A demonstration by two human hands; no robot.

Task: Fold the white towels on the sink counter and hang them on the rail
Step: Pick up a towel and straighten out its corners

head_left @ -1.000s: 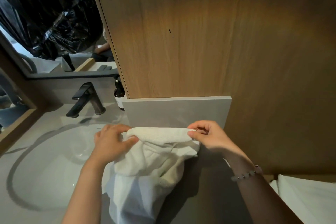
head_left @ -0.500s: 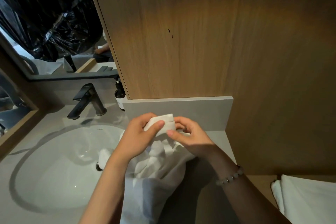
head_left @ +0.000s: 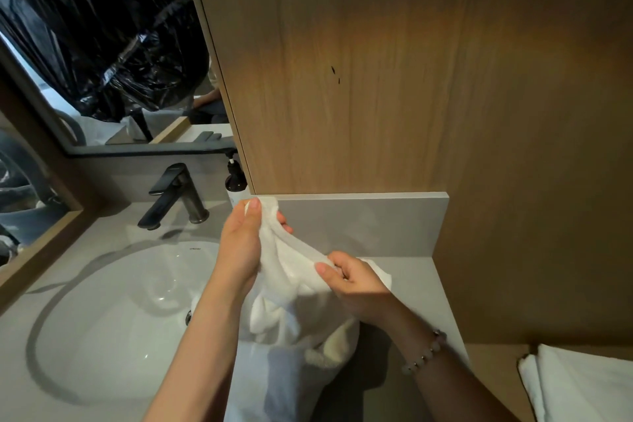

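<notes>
Hands [head_left: 239, 247] [head_left: 356, 288] on crumpled white towel [head_left: 291, 312]

Head camera looks down, close over counter [head_left: 416, 281].

left hand [head_left: 241, 243] pinches towel [head_left: 291, 288] corner | right hand [head_left: 356, 288] grips edge

**What you can't see here**
Your towel [head_left: 291, 312] runs off the bottom edge, and its folds hide most fingers of your left hand [head_left: 239, 243]. That hand covers the base of the bottle [head_left: 235, 180]. The corner cuts off the second towel [head_left: 582, 384].
</notes>
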